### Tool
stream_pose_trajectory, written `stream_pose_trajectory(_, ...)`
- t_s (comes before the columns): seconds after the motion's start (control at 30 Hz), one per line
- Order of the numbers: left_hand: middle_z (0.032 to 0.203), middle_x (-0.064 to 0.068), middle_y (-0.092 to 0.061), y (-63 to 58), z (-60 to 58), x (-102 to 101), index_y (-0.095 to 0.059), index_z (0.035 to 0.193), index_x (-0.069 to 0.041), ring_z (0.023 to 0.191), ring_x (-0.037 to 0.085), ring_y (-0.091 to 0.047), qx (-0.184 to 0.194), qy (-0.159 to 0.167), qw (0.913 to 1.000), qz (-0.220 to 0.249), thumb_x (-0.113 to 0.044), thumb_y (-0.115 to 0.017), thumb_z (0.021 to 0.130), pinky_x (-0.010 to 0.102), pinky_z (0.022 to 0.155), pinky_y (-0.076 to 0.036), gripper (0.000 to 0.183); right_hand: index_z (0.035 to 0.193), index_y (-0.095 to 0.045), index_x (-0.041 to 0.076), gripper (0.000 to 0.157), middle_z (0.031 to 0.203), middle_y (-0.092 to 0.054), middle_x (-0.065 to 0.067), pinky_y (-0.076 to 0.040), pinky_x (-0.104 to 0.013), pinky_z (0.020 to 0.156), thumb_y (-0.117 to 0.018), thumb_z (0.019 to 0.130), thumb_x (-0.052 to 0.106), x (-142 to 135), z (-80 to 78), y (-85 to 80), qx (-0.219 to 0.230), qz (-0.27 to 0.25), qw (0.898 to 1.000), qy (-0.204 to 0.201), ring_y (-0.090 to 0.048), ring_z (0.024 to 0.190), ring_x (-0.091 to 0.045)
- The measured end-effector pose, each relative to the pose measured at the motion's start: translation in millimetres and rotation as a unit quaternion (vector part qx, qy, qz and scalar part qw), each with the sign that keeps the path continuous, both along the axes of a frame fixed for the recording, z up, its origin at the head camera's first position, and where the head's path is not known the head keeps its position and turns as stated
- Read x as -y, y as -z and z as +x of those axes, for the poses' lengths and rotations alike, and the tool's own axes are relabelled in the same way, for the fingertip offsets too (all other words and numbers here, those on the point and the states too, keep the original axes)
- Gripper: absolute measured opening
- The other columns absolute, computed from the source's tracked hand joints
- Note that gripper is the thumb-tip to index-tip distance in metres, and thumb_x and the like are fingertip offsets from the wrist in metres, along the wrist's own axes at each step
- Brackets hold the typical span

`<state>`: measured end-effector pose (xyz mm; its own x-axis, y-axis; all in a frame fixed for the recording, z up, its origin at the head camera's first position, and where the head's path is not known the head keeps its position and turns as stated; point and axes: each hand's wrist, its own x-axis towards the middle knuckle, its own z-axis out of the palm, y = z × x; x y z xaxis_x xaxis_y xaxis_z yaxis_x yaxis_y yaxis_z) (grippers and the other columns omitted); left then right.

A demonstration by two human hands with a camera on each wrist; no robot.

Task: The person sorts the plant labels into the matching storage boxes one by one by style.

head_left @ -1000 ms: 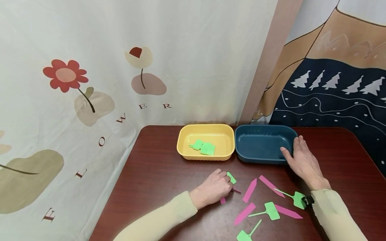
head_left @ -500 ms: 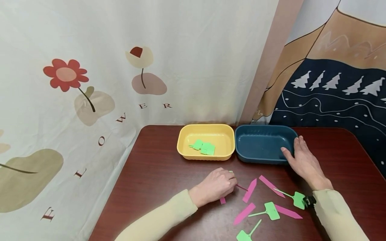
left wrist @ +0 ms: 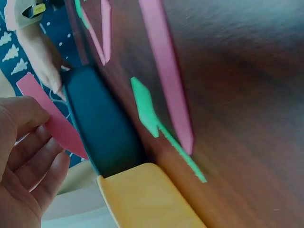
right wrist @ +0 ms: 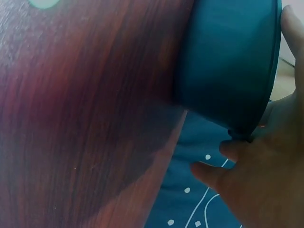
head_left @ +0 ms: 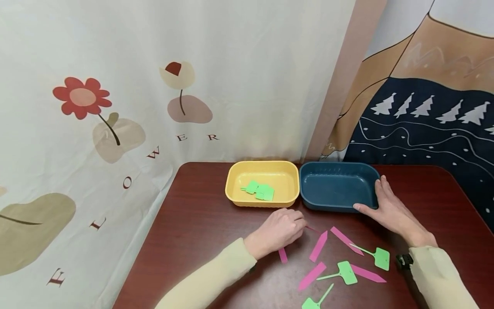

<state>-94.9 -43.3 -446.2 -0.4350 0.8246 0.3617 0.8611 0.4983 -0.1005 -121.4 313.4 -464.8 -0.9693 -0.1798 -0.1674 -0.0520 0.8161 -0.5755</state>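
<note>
My left hand (head_left: 277,231) pinches a pink pointed plant label (left wrist: 56,121) between thumb and fingers, above the table in front of the bins. In the head view only a thin edge of this label shows. Beneath the hand, the left wrist view shows a green T-shaped plant label (left wrist: 145,107) beside another pink label (left wrist: 168,71) on the table. My right hand (head_left: 397,219) rests at the right end of the blue bin (head_left: 339,189), its fingers fairly straight along the outside and its thumb by the near corner.
Left of the blue bin, touching it, stands a yellow bin (head_left: 283,182) holding several green labels (head_left: 264,192). Several pink labels (head_left: 318,246) and green labels (head_left: 348,273) lie scattered on the brown table (head_left: 200,223). Printed curtains (head_left: 251,77) hang behind.
My left hand has lifted the pink label and moved slightly forward and right, toward the bins. My right thumb has shifted from the blue bin's rim toward its near corner.
</note>
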Motion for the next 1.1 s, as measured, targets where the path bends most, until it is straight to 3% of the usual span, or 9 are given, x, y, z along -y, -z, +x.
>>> stream_pose_trajectory(0.2, 0.097, -0.006, -0.072, -10.4, -12.8, -11, -0.080, 0.106, -0.016, 0.087, 0.005, -0.068, 0.036, -0.012, 0.9988, 0.030, -0.015, -0.073, 0.095, 0.020, 0.079, -0.053, 0.013, 0.158, 0.008, -0.011, 0.116, 0.164, 0.021, -0.032, -0.001, -0.078, 0.112, -0.052, 0.098, 0.067, 1, 1.6, 4.4, -0.028, 0.047, 0.998, -0.006, 0.015, 0.150, -0.056)
stream_pose_trajectory(0.33, 0.097, -0.005, -0.073, -15.5, -22.2, -18, -0.081, 0.106, -0.015, 0.086, 0.006, -0.068, 0.044, -0.028, 0.9978, 0.041, -0.016, -0.073, 0.096, 0.019, 0.077, -0.054, 0.013, 0.159, 0.004, -0.011, 0.114, 0.164, 0.015, -0.034, -0.001, -0.078, 0.113, -0.050, 0.098, 0.069, 2, 4.0, 6.6, -0.052, 0.077, 0.996, -0.005, 0.013, 0.151, -0.055)
stream_pose_trajectory(0.53, 0.095, -0.004, -0.073, -24.1, -34.7, -32, -0.081, 0.107, -0.016, 0.084, 0.008, -0.068, 0.037, -0.065, 0.9963, 0.043, -0.018, -0.073, 0.096, 0.020, 0.077, -0.054, 0.014, 0.159, 0.003, -0.011, 0.112, 0.165, 0.014, -0.034, 0.000, -0.077, 0.113, -0.050, 0.099, 0.067, 2, 6.7, 6.2, -0.057, 0.075, 0.996, -0.006, 0.012, 0.151, -0.055)
stream_pose_trajectory(0.67, 0.097, -0.004, -0.074, -28.5, -44.6, -44, -0.081, 0.113, -0.018, 0.085, 0.008, -0.068, 0.053, -0.096, 0.9936, 0.029, -0.021, -0.073, 0.097, 0.020, 0.077, -0.054, 0.018, 0.159, 0.004, -0.011, 0.113, 0.164, 0.014, -0.034, -0.001, -0.077, 0.113, -0.050, 0.098, 0.068, 3, 7.2, 6.2, -0.048, 0.069, 0.996, -0.004, 0.011, 0.151, -0.055)
stream_pose_trajectory(1.1, 0.106, -0.005, -0.077, -17.9, -77.2, -74, -0.080, 0.118, -0.020, 0.088, 0.008, -0.068, 0.118, -0.143, 0.9816, -0.045, -0.020, -0.068, 0.101, 0.020, 0.078, -0.056, 0.021, 0.158, 0.006, -0.011, 0.114, 0.164, 0.021, -0.031, -0.002, -0.077, 0.113, -0.049, 0.098, 0.069, 4, 6.3, 4.5, -0.030, 0.055, 0.998, -0.006, 0.010, 0.150, -0.056)
